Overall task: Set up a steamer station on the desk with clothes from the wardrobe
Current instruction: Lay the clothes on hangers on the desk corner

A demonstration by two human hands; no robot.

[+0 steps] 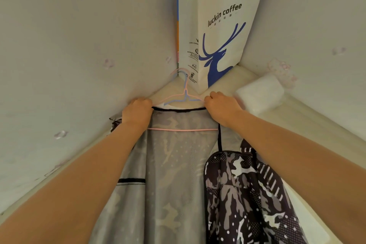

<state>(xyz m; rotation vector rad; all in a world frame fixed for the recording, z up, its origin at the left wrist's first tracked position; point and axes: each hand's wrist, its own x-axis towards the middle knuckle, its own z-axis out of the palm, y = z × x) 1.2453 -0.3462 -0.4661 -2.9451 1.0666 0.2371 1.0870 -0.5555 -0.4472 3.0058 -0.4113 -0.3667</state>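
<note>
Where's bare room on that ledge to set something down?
Bare: the ledge strip running right past the white pack, and the strip along the left wall below the left hand. Crowded: the corner, where the paper bag, hanger hooks and the right hand gripping the jacket meet.

paper bag (221,31) blocks corner | white roll (259,93) crowds right

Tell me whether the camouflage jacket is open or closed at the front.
Open. The jacket is parted at the front: its pale mesh lining faces the camera, and the patterned outer side shows on one flap.
</note>
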